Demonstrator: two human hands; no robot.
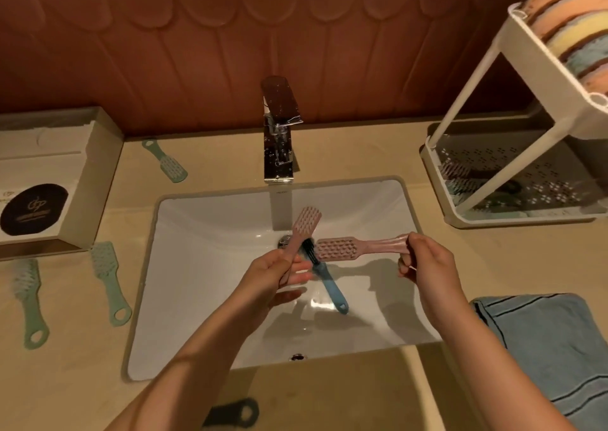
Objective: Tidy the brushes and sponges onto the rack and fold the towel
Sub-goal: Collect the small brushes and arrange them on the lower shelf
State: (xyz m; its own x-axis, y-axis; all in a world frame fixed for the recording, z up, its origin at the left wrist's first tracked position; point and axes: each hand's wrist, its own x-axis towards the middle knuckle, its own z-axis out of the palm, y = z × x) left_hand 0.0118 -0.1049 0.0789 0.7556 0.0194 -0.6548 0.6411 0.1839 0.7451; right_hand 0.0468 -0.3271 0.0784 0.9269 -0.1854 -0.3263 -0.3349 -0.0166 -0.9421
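Over the white sink (197, 299), my left hand (273, 276) grips a pink brush (302, 226) by its handle, bristle head pointing up. My right hand (424, 263) pinches the handle end of a second pink brush (345, 248), held level with bristles facing me. A blue brush (329, 286) with dark bristles lies in the basin between my hands. Three green brushes (164, 161) (108, 282) (29, 302) lie on the counter to the left. The white two-tier rack (526, 108) at the right holds stacked sponges (572, 32) on top. A blue towel (552, 348) lies at the right.
A chrome tap (279, 131) stands behind the basin. A beige box (52, 174) with a dark round label sits at the left. A dark brush handle (233, 412) lies on the counter's near edge. The rack's lower tray (513, 180) holds more brushes.
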